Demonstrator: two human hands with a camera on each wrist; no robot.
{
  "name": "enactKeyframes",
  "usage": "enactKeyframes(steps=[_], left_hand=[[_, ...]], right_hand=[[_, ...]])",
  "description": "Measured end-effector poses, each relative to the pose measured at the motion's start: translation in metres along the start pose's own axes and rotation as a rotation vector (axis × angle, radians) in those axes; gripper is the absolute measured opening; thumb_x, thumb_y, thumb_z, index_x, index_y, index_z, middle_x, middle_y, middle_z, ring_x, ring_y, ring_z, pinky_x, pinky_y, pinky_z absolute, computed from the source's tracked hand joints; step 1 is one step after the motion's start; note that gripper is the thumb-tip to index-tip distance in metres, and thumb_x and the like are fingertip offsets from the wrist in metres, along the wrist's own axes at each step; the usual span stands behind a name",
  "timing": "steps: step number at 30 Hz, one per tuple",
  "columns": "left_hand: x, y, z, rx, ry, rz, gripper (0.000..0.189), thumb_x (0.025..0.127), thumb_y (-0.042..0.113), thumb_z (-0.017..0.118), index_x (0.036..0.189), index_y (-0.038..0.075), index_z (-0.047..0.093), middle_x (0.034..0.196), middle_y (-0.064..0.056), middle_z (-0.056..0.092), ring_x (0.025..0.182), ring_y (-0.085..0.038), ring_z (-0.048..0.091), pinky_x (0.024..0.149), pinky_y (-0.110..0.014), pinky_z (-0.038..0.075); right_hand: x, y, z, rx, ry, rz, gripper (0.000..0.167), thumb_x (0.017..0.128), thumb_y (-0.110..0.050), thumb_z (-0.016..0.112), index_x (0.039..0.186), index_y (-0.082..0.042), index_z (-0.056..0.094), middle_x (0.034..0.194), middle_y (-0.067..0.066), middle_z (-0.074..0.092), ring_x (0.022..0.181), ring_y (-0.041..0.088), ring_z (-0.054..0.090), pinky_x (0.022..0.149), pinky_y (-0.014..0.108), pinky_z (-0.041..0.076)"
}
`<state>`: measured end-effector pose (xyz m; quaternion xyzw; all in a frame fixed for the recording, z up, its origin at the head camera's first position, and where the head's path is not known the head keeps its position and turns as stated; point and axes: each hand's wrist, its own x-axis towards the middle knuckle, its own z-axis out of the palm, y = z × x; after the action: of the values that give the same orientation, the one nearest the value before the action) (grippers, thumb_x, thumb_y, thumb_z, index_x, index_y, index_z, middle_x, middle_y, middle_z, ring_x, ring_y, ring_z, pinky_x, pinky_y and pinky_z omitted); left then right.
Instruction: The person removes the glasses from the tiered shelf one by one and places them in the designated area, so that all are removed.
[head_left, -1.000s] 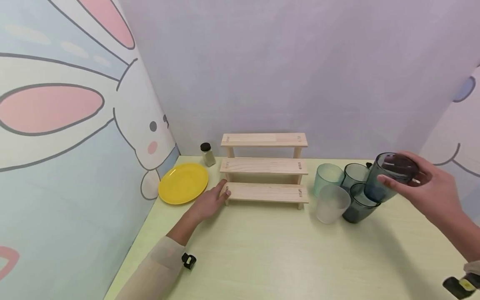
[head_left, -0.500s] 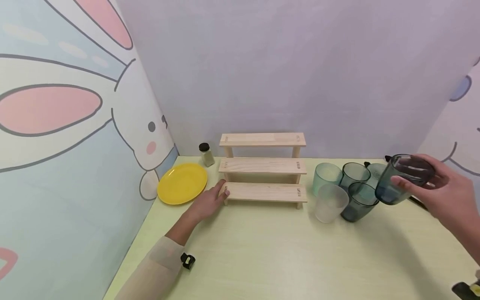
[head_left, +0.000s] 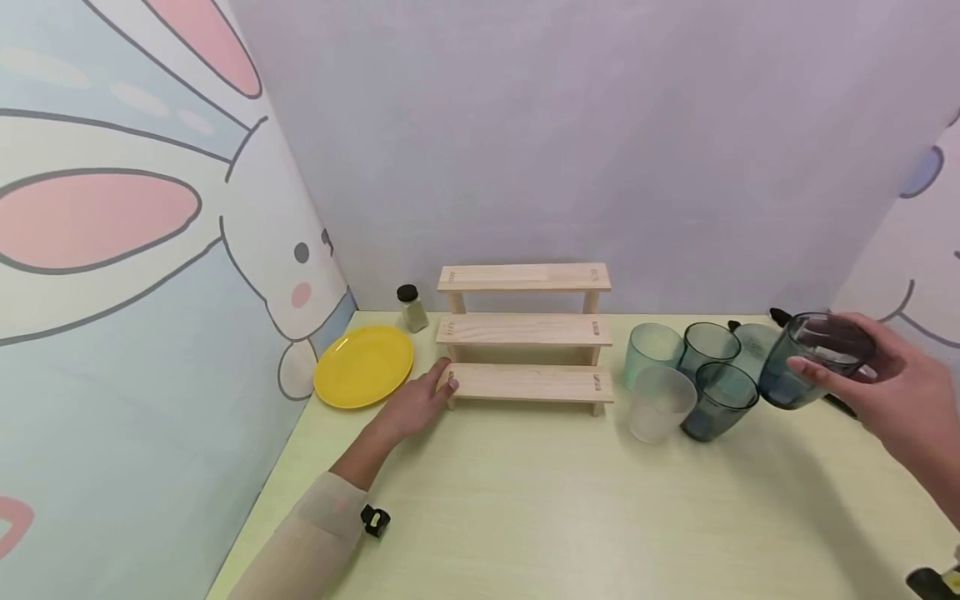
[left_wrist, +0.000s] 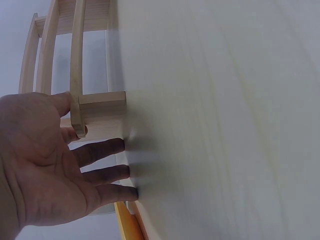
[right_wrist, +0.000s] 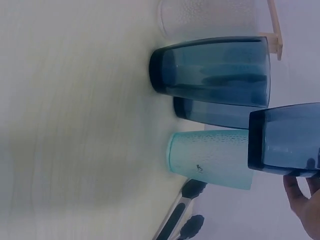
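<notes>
My right hand [head_left: 896,371] grips a blue-grey glass tumbler [head_left: 806,383], slightly tilted and raised above the table. Just left of it several other cups stand in a group: a dark blue tumbler [head_left: 716,408], another behind it [head_left: 708,348], a light green cup [head_left: 654,354] and a frosted clear cup [head_left: 660,408]. Partly hidden behind the held tumbler is a pale green textured cup [right_wrist: 210,155]. My left hand [head_left: 415,404] pinches the left end of the lowest board of a three-tier wooden rack [head_left: 525,382], its remaining fingers stretched down to the table [left_wrist: 210,130].
A yellow plate [head_left: 363,367] lies left of the rack, near the wall. Behind it stands a small jar [head_left: 412,308] with a black lid. Black-tipped tongs [right_wrist: 180,210] lie behind the cups at the right. Walls border the table at the back and sides.
My right hand has moved right with the tumbler, away from above the grouped cups, and uncovered the pale green cup behind. The left hand stays on the rack.
</notes>
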<state>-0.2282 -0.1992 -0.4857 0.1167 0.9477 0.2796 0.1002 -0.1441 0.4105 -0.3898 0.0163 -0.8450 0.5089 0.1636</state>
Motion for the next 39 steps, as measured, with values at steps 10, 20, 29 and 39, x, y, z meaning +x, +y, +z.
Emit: enactKeyframes(steps=[10, 20, 29, 39], left_hand=[[-0.004, 0.008, -0.001, 0.037, 0.007, -0.018, 0.072, 0.119, 0.057, 0.036, 0.176, 0.015, 0.028, 0.167, -0.025, 0.053, 0.15, -0.048, 0.057, 0.123, -0.067, 0.044], [-0.004, 0.008, 0.0, 0.042, 0.02, -0.029, 0.069, 0.119, 0.054, 0.039, 0.176, 0.016, 0.028, 0.163, -0.026, 0.057, 0.147, -0.047, 0.06, 0.122, -0.064, 0.047], [-0.006, 0.009, 0.0, 0.031, 0.016, -0.027, 0.07, 0.119, 0.055, 0.039, 0.176, 0.015, 0.027, 0.165, -0.026, 0.055, 0.148, -0.048, 0.059, 0.123, -0.065, 0.046], [0.006, -0.01, 0.005, 0.031, 0.009, 0.017, 0.083, 0.113, 0.073, 0.03, 0.175, 0.018, 0.03, 0.157, -0.028, 0.062, 0.138, -0.05, 0.066, 0.112, -0.068, 0.052]], right_hand=[[-0.007, 0.023, 0.003, -0.191, -0.006, 0.016, 0.072, 0.096, -0.018, 0.089, 0.161, -0.02, 0.057, 0.13, -0.031, 0.054, 0.109, -0.025, 0.057, 0.082, -0.006, 0.045], [-0.018, 0.042, 0.007, -0.366, -0.004, 0.061, 0.09, 0.089, -0.033, 0.096, 0.165, -0.012, 0.052, 0.11, -0.002, 0.04, 0.094, -0.013, 0.04, 0.069, 0.005, 0.038], [-0.022, 0.06, 0.017, -0.245, -0.01, 0.05, 0.086, 0.088, -0.021, 0.097, 0.162, -0.006, 0.056, 0.109, -0.01, 0.04, 0.1, -0.025, 0.052, 0.08, -0.004, 0.048], [-0.027, 0.069, 0.023, -0.254, -0.025, 0.065, 0.088, 0.09, -0.025, 0.096, 0.163, -0.003, 0.052, 0.111, -0.005, 0.045, 0.101, -0.035, 0.045, 0.078, -0.003, 0.049]])
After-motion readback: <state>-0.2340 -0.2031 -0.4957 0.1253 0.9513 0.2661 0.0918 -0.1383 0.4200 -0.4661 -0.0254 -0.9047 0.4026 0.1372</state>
